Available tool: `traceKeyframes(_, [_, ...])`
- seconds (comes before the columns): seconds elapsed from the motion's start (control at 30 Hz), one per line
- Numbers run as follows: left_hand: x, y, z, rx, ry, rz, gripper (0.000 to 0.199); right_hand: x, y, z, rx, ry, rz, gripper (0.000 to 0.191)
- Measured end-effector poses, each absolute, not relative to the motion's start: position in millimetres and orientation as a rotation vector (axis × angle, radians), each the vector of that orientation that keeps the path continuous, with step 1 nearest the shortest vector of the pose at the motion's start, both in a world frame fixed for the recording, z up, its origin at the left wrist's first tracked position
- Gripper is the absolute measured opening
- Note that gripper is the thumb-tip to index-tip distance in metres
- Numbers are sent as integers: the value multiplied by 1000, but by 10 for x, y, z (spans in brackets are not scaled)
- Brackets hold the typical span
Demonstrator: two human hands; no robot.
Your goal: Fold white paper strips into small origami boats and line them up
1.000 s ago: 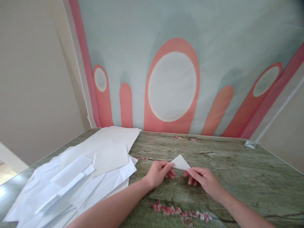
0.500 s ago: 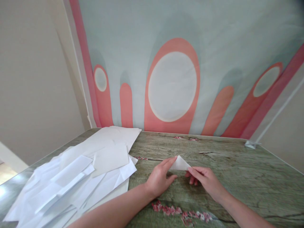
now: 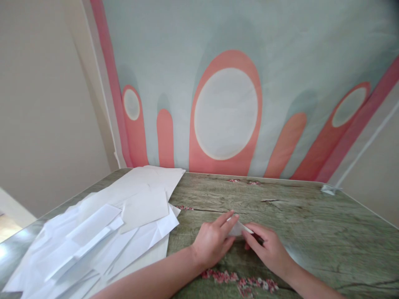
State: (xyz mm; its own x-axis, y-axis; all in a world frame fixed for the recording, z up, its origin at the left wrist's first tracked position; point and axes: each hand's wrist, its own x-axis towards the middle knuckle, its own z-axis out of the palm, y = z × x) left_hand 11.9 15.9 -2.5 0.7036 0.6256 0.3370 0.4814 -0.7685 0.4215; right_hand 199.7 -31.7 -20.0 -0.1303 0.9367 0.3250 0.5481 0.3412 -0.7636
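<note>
Between my two hands is a small folded piece of white paper (image 3: pixel 237 229), held just over the table or resting on it; which one I cannot tell. My left hand (image 3: pixel 214 237) grips its left side, with fingers over the front and top and the thumb below. At its right corner my right hand (image 3: pixel 266 245) pinches the paper between thumb and fingers. Part of the paper is hidden behind the left fingers.
A spread pile of white paper sheets (image 3: pixel 146 207), some folded, covers the table's left side. The wood-patterned table (image 3: pixel 311 224) carries printed pink flowers. A small whitish object (image 3: pixel 329 189) sits at the far right corner. Behind stands a wall hanging (image 3: pixel 174 54) with coral shapes.
My left fingers have curled further over the paper, which now shows less and sits slightly lower and tilted. The right hand has moved slightly down and closed nearer to the left.
</note>
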Motion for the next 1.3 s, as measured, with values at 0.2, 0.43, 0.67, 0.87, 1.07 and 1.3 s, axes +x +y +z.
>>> traceKeyframes(0.2, [164,145,-71,2229,746,861,54,1968,-364,-210,-1271,-1774,580,23])
traceKeyframes(0.43, [220,122,-91,1932,699,877,49,1956,-369,-170,-1279,-1775,628,20])
traceKeyframes(0.67, [236,149,-164,1860,737,853,53,1984,-359,-194,-1280,-1791,623,26])
traceKeyframes(0.87, [191,125,-84,2070,680,822,71,1985,-348,-218,-1260,-1820,628,24])
traceKeyframes(1.07, [187,99,-50,2076,659,808,67,1986,-330,-240,-1277,-1824,605,24])
traceKeyframes(1.3, [183,105,-60,2045,642,797,71,1993,-336,-229,-1288,-1836,610,25])
